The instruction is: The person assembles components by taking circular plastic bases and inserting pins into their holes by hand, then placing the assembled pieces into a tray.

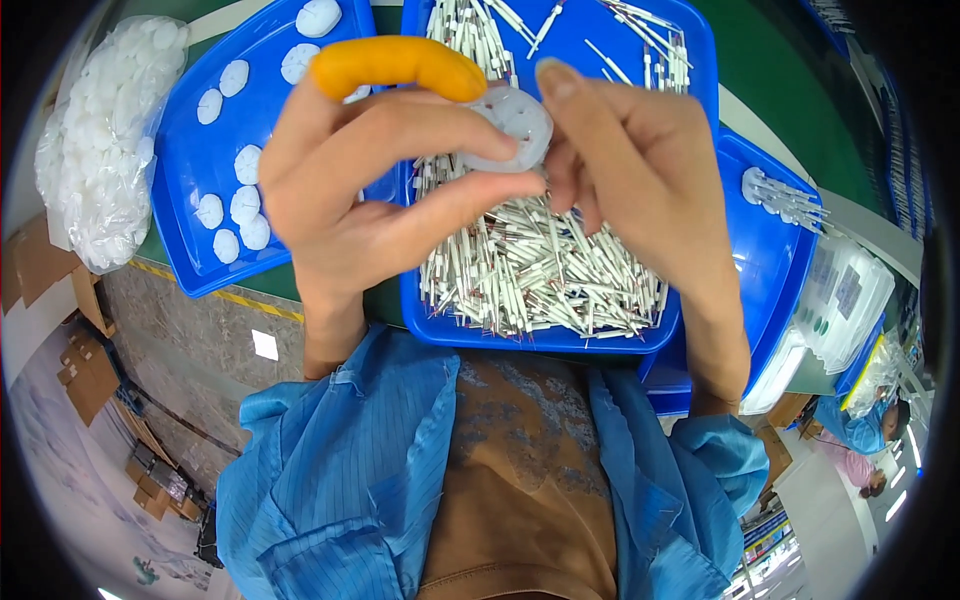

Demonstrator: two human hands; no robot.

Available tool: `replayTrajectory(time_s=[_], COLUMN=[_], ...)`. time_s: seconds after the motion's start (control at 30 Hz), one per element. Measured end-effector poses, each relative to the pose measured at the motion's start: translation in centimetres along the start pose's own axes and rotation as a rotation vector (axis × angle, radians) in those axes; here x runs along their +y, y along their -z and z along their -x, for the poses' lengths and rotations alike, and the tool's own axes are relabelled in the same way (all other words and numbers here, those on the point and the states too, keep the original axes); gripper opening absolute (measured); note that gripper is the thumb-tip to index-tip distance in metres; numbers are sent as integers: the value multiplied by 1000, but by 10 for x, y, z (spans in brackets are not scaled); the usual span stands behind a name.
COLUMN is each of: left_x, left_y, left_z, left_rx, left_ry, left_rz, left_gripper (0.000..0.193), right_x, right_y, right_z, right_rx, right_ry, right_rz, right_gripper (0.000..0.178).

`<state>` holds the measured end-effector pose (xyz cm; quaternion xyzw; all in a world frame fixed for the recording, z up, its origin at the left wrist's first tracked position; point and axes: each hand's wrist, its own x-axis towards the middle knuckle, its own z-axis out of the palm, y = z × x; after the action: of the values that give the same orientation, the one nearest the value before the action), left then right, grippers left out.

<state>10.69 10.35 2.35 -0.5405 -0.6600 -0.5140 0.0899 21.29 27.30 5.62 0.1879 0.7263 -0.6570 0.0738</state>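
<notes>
Two hands: both raised over the middle blue tray (pixel 690 60), meeting on one white disc (pixel 512 125).
Left hand (pixel 370 190): thumb and fingers pinched on the disc's near edge; an orange finger cot (pixel 395 62) covers the forefinger.
Right hand (pixel 640 170): fingers curled against the disc's right side; whether it also holds a stick I cannot tell.
Disc: held in the air above the tray's far-left part, small holes in its face.
Middle tray: heaped with thin white sticks (pixel 540 270), thickest along its near edge.
Left tray (pixel 185 270): loose white discs (pixel 232 205) scattered on it.
Right tray (pixel 775 270): one disc with sticks set in it (pixel 785 195), near the far edge.
Bag of discs (pixel 105 140): beside the left tray's left edge.
Risk: the grip is only at the disc's rim, so a sideways push from the right fingers could likely flip it down into the stick heap.
</notes>
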Motion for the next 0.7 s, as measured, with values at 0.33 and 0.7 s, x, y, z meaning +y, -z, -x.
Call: replayTrajectory(time_s=[0.33,0.7], left_x=[-9,-14], left_y=[-10,-7], left_z=[12,15], left_rx=[162,124], left_ry=[445,525], left_rz=[626,803], left_gripper=[32,26], right_x=[50,49], right_y=[20,21], right_z=[-29,-33], right_rx=[212,264], right_ry=[903,694], right_rz=[998,991], right_gripper=[14,18])
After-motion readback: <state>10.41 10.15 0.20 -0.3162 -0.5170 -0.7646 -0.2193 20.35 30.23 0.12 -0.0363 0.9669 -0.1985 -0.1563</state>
